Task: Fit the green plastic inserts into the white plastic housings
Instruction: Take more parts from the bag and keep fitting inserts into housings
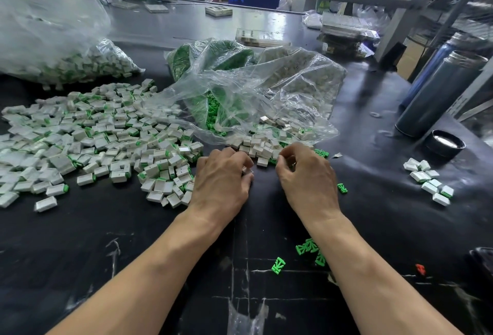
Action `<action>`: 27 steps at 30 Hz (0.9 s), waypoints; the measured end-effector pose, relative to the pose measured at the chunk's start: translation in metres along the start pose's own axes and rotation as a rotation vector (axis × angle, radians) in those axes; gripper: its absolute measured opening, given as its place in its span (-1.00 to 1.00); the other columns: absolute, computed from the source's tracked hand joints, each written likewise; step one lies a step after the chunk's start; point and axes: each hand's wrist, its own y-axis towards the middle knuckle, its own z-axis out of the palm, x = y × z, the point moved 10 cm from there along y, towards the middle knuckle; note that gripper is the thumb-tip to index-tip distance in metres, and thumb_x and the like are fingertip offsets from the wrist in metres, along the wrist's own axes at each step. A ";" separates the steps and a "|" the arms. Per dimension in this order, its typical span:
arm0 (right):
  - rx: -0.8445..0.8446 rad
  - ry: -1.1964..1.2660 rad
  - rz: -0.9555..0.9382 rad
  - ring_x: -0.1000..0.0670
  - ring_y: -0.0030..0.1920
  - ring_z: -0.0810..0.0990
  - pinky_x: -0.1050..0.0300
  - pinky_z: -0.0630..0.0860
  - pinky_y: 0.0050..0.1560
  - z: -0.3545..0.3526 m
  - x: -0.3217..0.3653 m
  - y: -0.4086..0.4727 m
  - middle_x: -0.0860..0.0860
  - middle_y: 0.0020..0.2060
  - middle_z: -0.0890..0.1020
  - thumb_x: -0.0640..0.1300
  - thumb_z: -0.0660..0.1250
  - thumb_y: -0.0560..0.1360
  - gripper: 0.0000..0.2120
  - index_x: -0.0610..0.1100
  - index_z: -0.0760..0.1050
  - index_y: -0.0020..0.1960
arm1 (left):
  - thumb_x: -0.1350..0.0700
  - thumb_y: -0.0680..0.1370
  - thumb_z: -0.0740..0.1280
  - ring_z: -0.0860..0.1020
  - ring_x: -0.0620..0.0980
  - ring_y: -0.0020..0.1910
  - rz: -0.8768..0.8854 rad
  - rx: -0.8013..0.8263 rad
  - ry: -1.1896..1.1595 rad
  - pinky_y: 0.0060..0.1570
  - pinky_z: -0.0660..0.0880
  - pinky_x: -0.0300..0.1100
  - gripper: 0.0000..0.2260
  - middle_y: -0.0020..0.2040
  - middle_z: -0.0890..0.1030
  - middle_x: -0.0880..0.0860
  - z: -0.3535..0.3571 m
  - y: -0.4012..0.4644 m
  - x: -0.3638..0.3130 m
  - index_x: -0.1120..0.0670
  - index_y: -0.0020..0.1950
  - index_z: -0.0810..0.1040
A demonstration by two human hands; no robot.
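A: The black-covered bench (373, 214) is lying under a cluttered workshop rack, carrying the whole job within arm's reach. What is sitting at the left?

B: A wide heap of small white rectangular plastic housings with green ends showing (101, 142) is spreading there, probably the finished pieces, pushed aside to keep them apart from the stock.

A: And the stock itself?

B: A crumpled clear plastic bag (266, 89) is lying open toward the person, spilling bare white plastic housings (261, 147) and small green plastic inserts (213, 115) just ahead of the fingers, so each pick is short.

A: What are the hands doing?

B: The left hand (221, 182) is curling its fingers around a small white piece at its fingertips, apparently a housing. The right hand (306, 174) is curling its fingers together at the edge of the spilled pile; what it is pinching, if anything, cannot be told.

A: Any strays?

B: Loose green inserts (306, 248) are lying near the right forearm, and a small cluster of white housings (429, 182) is sitting well apart at the right.
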 end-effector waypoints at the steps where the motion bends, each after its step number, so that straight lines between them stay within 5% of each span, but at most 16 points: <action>1: 0.007 0.057 0.016 -0.09 -0.01 0.65 0.09 0.45 -0.05 -0.001 -0.001 -0.001 0.01 -0.08 0.71 -0.04 0.40 0.58 -0.94 0.01 0.62 0.03 | 0.01 0.60 0.40 0.48 -0.02 0.20 0.002 0.007 -0.022 0.18 0.19 -0.17 -0.82 0.13 0.58 -0.09 0.001 -0.001 -0.001 -0.10 0.20 0.60; 5: 0.086 0.288 0.068 0.15 -0.11 0.64 0.22 0.54 -0.01 0.004 -0.006 -0.008 0.13 -0.13 0.70 -0.12 0.41 0.58 -0.90 0.03 0.66 0.05 | 0.18 0.57 0.41 0.52 -0.09 0.16 0.011 0.034 -0.248 0.24 0.43 -0.16 -0.73 0.10 0.58 -0.11 0.002 -0.003 -0.005 -0.06 0.23 0.57; 8: 0.154 0.470 0.103 0.29 -0.09 0.62 0.49 0.46 -0.10 0.010 -0.012 -0.012 0.20 -0.13 0.69 -0.19 0.42 0.59 -0.84 0.06 0.67 0.04 | 0.29 0.52 0.42 0.53 -0.25 0.01 0.005 0.007 -0.405 0.08 0.49 -0.38 -0.64 0.04 0.54 -0.16 -0.003 -0.005 -0.008 -0.07 0.23 0.56; 16: 0.158 0.681 0.069 0.21 -0.01 0.68 0.30 0.56 0.06 0.010 -0.006 -0.014 0.22 -0.09 0.72 -0.21 0.48 0.56 -0.81 0.09 0.67 0.01 | 0.30 0.54 0.41 0.52 -0.31 -0.07 0.019 -0.023 -0.513 -0.10 0.37 -0.54 -0.52 -0.03 0.56 -0.17 -0.009 -0.007 -0.014 -0.12 0.37 0.49; 23: 0.177 0.787 0.127 0.15 -0.18 0.64 0.10 0.56 -0.09 0.016 -0.006 -0.017 0.09 -0.20 0.72 -0.25 0.48 0.55 -0.85 0.01 0.67 -0.05 | 0.30 0.55 0.44 0.63 -0.11 -0.07 -0.136 -0.065 -0.859 -0.02 0.56 -0.27 -0.77 -0.04 0.70 -0.08 -0.012 -0.005 0.004 -0.04 -0.01 0.71; 27: 0.147 0.884 0.142 0.22 -0.33 0.58 0.28 0.51 -0.21 0.011 -0.004 -0.017 0.15 -0.29 0.69 -0.31 0.46 0.55 -0.85 -0.06 0.66 -0.05 | 0.34 0.51 0.48 0.67 -0.03 -0.16 -0.254 -0.030 -1.152 -0.10 0.60 -0.26 -0.83 -0.13 0.74 0.08 -0.002 -0.008 0.011 0.07 -0.07 0.72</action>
